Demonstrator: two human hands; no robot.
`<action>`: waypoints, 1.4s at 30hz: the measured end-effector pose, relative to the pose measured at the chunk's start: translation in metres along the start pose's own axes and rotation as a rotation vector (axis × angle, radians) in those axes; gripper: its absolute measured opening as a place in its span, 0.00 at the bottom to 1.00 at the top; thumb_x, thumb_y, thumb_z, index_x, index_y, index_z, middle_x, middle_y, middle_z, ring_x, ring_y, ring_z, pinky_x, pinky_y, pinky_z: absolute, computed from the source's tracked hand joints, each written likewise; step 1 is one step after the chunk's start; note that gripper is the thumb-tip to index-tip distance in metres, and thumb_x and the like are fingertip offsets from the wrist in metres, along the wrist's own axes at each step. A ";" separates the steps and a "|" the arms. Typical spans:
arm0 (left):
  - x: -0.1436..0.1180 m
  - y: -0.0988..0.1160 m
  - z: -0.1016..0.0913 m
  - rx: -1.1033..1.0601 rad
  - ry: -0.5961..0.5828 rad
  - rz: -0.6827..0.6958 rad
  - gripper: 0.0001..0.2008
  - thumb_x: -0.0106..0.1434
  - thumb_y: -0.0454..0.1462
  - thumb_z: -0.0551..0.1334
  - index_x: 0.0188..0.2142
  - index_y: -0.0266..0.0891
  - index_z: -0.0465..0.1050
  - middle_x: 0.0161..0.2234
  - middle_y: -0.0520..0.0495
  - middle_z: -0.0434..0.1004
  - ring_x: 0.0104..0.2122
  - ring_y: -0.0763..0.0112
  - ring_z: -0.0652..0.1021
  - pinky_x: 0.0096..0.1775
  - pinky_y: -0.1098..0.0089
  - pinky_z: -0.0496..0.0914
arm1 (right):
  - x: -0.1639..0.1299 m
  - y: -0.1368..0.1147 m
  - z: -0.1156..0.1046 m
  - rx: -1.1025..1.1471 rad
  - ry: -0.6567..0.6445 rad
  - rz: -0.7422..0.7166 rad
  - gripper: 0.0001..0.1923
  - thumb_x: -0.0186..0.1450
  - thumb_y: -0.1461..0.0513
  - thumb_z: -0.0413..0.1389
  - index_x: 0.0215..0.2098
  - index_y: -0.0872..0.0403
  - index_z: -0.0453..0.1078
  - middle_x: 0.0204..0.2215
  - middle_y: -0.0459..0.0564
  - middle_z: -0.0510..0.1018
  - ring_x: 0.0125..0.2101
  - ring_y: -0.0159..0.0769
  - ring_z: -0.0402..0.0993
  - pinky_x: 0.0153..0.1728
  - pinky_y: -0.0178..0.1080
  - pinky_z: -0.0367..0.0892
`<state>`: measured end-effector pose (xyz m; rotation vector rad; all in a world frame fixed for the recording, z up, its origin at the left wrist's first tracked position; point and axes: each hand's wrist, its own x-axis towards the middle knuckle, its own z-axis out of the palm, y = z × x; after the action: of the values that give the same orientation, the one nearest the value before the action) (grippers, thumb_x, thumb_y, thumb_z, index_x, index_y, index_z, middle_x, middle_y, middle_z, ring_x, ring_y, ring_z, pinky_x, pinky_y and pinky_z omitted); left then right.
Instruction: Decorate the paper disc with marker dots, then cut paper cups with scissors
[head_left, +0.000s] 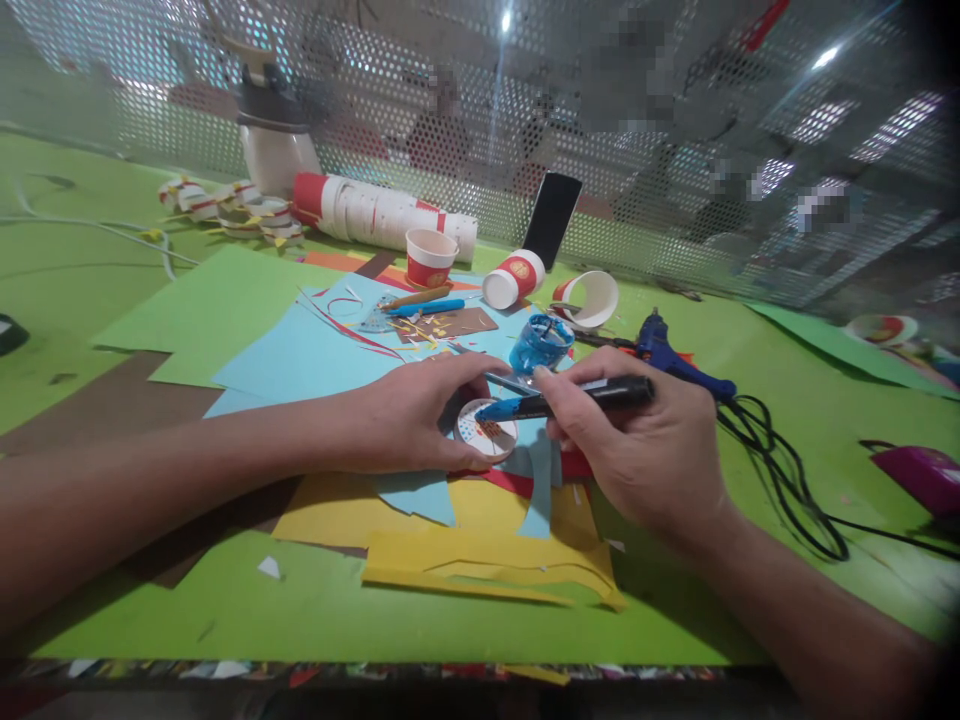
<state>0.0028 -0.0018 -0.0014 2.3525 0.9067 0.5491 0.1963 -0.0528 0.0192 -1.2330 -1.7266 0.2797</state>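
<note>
My left hand [420,410] curls around a small white paper disc [504,432], perhaps a cup's base, decorated with blue dots and an orange-brown patch. In my right hand [645,430] is a black marker [585,398] with its front end coated in blue. That blue end points down at the disc; exact contact is hard to tell. A thin bluish stick lies behind the marker near my right fingertips, and I cannot tell whether it is held too. Just beyond my hands stands an open jar of blue paint [538,345], smeared outside.
Coloured paper sheets [281,350] and yellow strips [480,565] cover the green table. Behind are red-and-white paper cups [431,257], a cup stack [375,212], a phone [553,215] and blue-handled tools. Right lie a blue glue gun [664,350], its black cord and a purple object [919,478].
</note>
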 end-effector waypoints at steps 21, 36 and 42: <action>-0.001 0.001 -0.001 0.004 0.009 -0.001 0.32 0.55 0.43 0.67 0.58 0.40 0.62 0.42 0.47 0.74 0.38 0.66 0.74 0.38 0.69 0.68 | 0.006 0.004 -0.003 0.015 -0.005 -0.010 0.12 0.63 0.61 0.59 0.22 0.52 0.68 0.13 0.40 0.69 0.14 0.27 0.64 0.17 0.33 0.59; 0.000 -0.001 0.000 0.022 0.014 0.023 0.33 0.55 0.42 0.67 0.58 0.39 0.61 0.41 0.48 0.74 0.37 0.66 0.74 0.38 0.69 0.68 | 0.005 0.003 -0.001 -0.005 -0.013 0.008 0.12 0.62 0.59 0.59 0.23 0.54 0.70 0.13 0.41 0.71 0.14 0.26 0.64 0.15 0.32 0.58; 0.001 -0.001 0.001 0.022 0.011 0.023 0.33 0.55 0.42 0.67 0.58 0.40 0.61 0.42 0.48 0.74 0.38 0.66 0.74 0.38 0.69 0.68 | 0.006 0.004 0.000 0.001 -0.018 0.015 0.12 0.62 0.58 0.60 0.23 0.54 0.69 0.13 0.41 0.71 0.13 0.26 0.63 0.15 0.31 0.59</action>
<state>0.0038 -0.0008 -0.0024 2.3844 0.8955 0.5644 0.1982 -0.0464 0.0197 -1.2462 -1.7327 0.3011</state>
